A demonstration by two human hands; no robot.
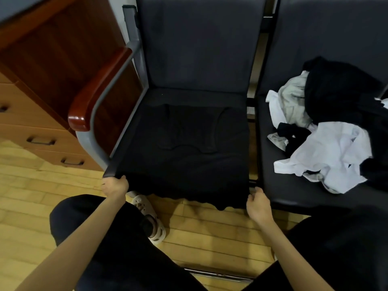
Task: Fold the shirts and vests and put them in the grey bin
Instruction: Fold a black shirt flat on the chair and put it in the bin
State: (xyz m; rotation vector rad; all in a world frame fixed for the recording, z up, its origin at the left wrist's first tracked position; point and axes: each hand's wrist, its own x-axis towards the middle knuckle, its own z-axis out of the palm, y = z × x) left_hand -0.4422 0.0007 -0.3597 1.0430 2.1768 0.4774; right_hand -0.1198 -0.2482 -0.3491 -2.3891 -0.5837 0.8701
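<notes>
In the centre of the frame, a black vest (184, 143) lies spread flat on a dark seat (189, 95), straps toward the backrest, its hem hanging over the seat's front edge. The left hand (114, 185) grips the hem at the lower-left corner of the seat, fingers curled round the cloth. The right hand (257, 204) is at the hem's other corner, at the lower right of the seat; its fingers are bent toward the cloth, but whether its grip has closed on the hem cannot be told.

To the right, on the next seat (294, 190), lies a loose pile of clothes (327, 127), black, white and grey, unfolded and tangled together. No grey bin shows in the frame.

On the left of the vest's seat runs a grey frame with a red-brown armrest (98, 89). In the upper left stands a wooden cabinet (42, 66) with drawers and dark handles. Along the bottom are the person's dark-trousered legs (117, 248) over a wooden floor (25, 190), with a pale shoe (151, 219) between the forearms.
</notes>
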